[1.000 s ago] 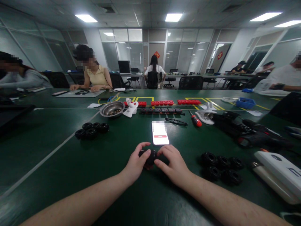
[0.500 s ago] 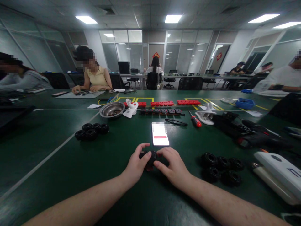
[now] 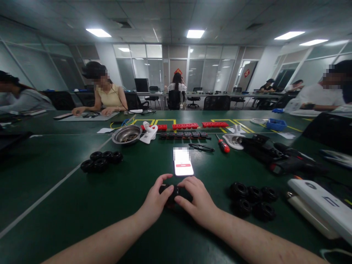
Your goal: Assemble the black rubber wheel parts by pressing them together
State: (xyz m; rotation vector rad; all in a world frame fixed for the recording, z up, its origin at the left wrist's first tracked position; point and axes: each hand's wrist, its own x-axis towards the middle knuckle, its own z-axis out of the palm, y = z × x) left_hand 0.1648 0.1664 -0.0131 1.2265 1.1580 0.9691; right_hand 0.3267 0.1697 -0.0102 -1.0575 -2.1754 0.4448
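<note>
Just in front of me, my left hand (image 3: 157, 198) grips a small black rounded part (image 3: 177, 190) between thumb and fingers. My right hand (image 3: 197, 200) closes on the same part from the other side. Fingers cover much of it, and a dim reddish bit shows underneath. Beyond my fingertips lies a phone (image 3: 184, 168) with its screen lit. Several black knobby wheels (image 3: 254, 194) sit to the right of my hands, and another group of black wheels (image 3: 99, 164) is at the left.
Further back are a metal bowl (image 3: 114, 137) with small pieces, a white stand (image 3: 149, 135), red trays (image 3: 185, 126), a black strip (image 3: 184, 136), glasses (image 3: 202, 147) and a screwdriver (image 3: 224, 146). A dark power tool (image 3: 291, 161) and white case (image 3: 321, 201) occupy the right. Other people sit around.
My view has tilted up and turned slightly right, so the scene sits lower and further left. Both hands keep their hold on the black part, with little other difference.
</note>
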